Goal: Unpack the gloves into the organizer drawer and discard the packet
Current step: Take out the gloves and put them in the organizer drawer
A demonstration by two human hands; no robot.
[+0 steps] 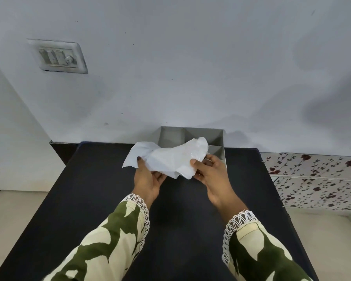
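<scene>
A crumpled white packet [166, 159] with thin translucent gloves bunched at its right end [199, 148] hangs above the black table, just in front of the grey organizer drawer [171, 135]. My left hand [147, 179] pinches the packet's left part with the thumb on top. My right hand [212, 173] grips its right end, where the translucent plastic bulges out. I cannot tell where the packet ends and the gloves begin. The drawer has several compartments; its near side is hidden behind the packet.
The black table [109, 199] reaches back to a white wall. A switch plate [58, 56] is on the wall at upper left. A flower-patterned cloth surface [316, 179] lies to the right of the table.
</scene>
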